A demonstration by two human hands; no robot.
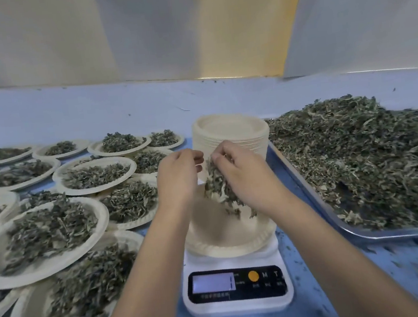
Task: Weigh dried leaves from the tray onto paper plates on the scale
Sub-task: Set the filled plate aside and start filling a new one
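Observation:
A white digital scale (237, 289) stands at the front centre with a paper plate (227, 237) on its platform. Above that plate my right hand (243, 172) grips a clump of dried leaves (219, 188), and some leaves hang and fall from it toward the plate. My left hand (178, 174) is just left of the clump with its fingers curled; I cannot tell whether it touches the leaves. At the right, a metal tray (316, 198) holds a large heap of dried leaves (374, 155).
A stack of empty paper plates (231, 132) stands behind the scale. Several paper plates (42, 234) filled with leaves cover the left half of the blue table. Leaf crumbs lie scattered at the front right. A pale wall rises behind.

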